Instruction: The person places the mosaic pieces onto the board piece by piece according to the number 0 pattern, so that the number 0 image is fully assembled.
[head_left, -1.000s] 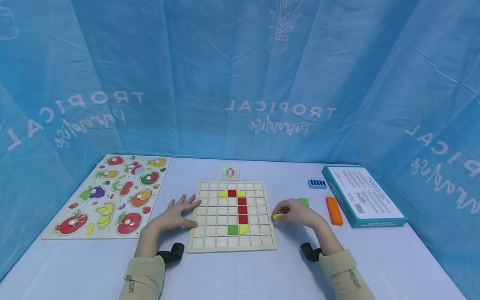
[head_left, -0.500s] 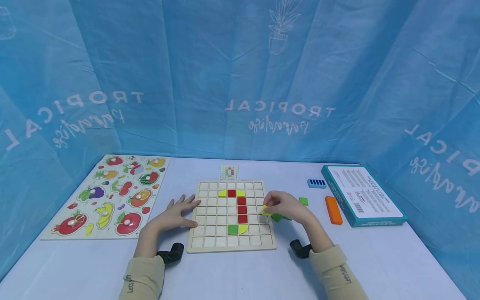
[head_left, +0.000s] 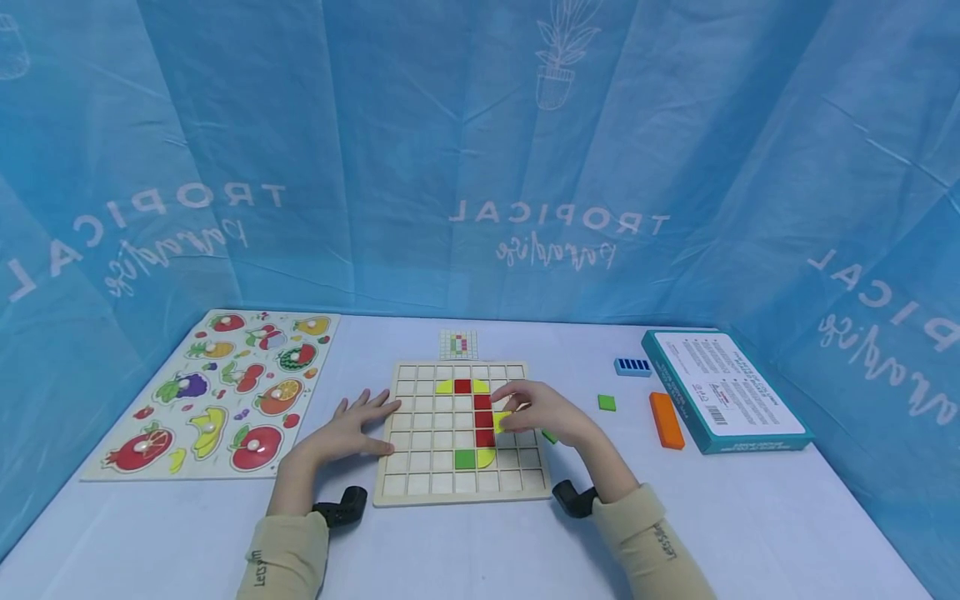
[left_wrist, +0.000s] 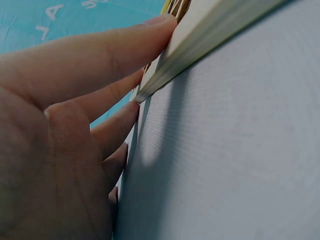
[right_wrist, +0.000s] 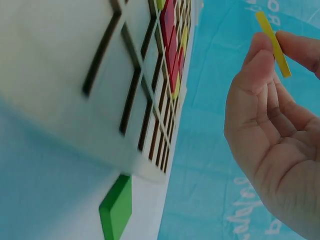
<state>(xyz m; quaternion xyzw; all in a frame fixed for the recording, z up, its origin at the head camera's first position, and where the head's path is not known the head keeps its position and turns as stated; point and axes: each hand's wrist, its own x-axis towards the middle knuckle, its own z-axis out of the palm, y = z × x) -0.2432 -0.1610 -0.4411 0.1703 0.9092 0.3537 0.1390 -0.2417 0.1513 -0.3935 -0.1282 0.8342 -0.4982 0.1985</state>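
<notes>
- Sleeves (head_left: 288, 550) show at the near edge.
- Left hand (head_left: 348, 429), fingers spread wide, rests against the left side of the wooden grid board (head_left: 465, 502).
- Right hand (head_left: 543, 410) pinches a yellow piece (right_wrist: 276, 47) between thumb and finger; it has just moved from beside the board to above it, near the red tiles (head_left: 484, 420), so the piece seems carried but not yet set in a cell.
- Green tile (right_wrist: 117, 207) lies just beside the board's right edge.
- Small pattern card (head_left: 458, 344) lies beyond the board.
</notes>
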